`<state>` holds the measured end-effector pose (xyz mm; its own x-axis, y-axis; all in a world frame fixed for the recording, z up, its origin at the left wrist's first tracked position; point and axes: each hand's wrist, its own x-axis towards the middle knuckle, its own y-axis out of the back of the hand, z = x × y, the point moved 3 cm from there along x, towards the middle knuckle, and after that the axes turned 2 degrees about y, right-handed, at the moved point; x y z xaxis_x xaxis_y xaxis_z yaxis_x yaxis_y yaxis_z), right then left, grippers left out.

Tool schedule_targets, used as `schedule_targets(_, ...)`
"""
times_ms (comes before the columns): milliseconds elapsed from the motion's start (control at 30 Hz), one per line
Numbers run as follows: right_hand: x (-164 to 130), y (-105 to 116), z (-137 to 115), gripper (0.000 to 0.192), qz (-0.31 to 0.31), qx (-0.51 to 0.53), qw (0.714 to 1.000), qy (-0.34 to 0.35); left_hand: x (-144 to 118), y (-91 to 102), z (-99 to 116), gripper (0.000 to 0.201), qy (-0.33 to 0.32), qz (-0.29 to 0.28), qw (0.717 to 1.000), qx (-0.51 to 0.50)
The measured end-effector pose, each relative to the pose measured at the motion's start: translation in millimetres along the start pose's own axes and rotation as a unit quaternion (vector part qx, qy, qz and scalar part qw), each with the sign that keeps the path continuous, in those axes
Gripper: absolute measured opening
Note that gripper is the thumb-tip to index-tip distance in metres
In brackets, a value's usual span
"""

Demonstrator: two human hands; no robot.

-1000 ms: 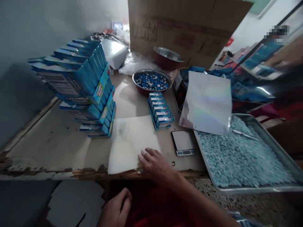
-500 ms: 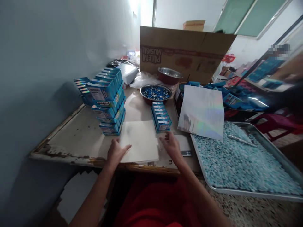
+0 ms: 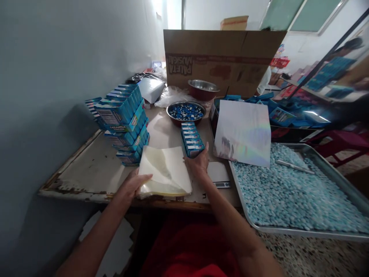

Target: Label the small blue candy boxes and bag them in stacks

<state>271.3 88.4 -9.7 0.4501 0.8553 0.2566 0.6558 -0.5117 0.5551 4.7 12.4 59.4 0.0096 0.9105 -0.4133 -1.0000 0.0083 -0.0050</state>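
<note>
**Worn bench, sheets being squared**

Worn bench carries the sheet stack at its near edge. Left hand and right hand, fingers spread, press opposite sides; even pressure should keep edges flush.

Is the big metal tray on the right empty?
No, the metal tray is covered with small light-blue candies.

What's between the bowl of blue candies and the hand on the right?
In the head view, a short row of small blue boxes sits between the bowl and the right hand, whose fingertips reach the nearest box.
</note>
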Motion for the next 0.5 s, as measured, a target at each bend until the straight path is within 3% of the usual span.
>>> schedule_targets(100, 2, -1, -6, 0.119, 0.008, -0.022, 1.0, -0.001, -23, 14.8, -11, 0.071, 0.021, 0.051, 0.998, 0.009)
schedule_targets(233, -16, 11, -20, 0.126, 0.004, -0.055, 0.998, 0.011, -49, 43.1, -36, 0.072, 0.047, 0.05, 0.997, 0.018)
schedule_targets(400, -82, 42, -19, 0.134, -0.017, -0.089, 0.995, 0.029, -69, 65.9, -61, 0.083, 0.099, 0.031, 0.994, -0.028)
schedule_targets(500, -126, 58, -6, 0.135, -0.007, -0.096, 0.995, 0.017, -88, 77.0, -48, 0.079, 0.09, 0.065, 0.994, 0.015)
